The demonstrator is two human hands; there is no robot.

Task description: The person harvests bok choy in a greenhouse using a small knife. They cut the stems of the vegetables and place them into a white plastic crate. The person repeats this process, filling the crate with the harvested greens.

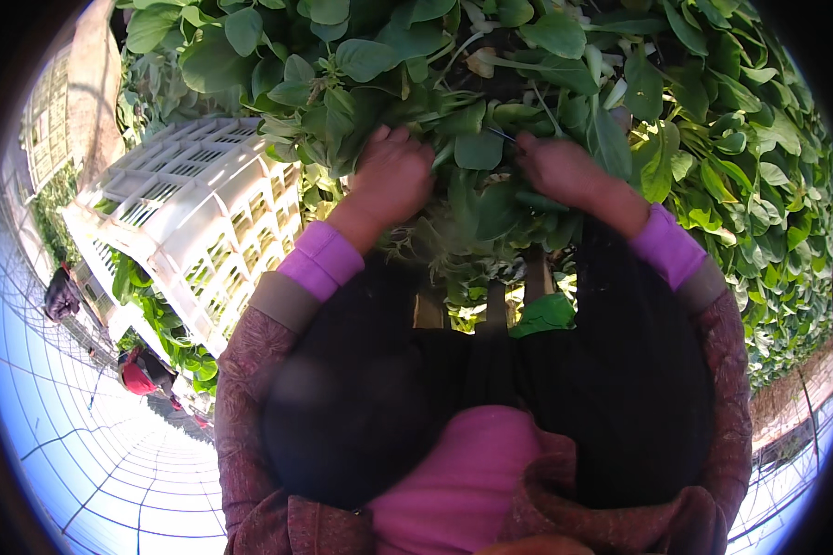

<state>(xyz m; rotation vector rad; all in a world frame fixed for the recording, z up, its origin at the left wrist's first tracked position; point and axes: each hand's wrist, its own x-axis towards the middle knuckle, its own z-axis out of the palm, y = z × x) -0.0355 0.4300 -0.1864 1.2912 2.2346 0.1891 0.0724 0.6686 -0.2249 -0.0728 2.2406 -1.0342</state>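
My left hand [394,173] closes around stems of a leafy green plant [340,104], its fingertips partly hidden among the leaves. To its right, my right hand [562,166] grips a small tool whose thin metal blade [502,134] points left toward the stems between the hands; its handle is hidden in my fingers. Broad green leaves [477,149] hang between the two hands. Cut or pale stalks [614,94] lie among the foliage beyond my right hand.
A white slatted plastic crate [173,187] stands at my left, with leafy greens [156,312] beside it. Dense leafy plants [770,173] grow along my right. Something green like plastic [545,313] lies between my legs. Two people [139,374] are farther off at left, under a framed greenhouse roof.
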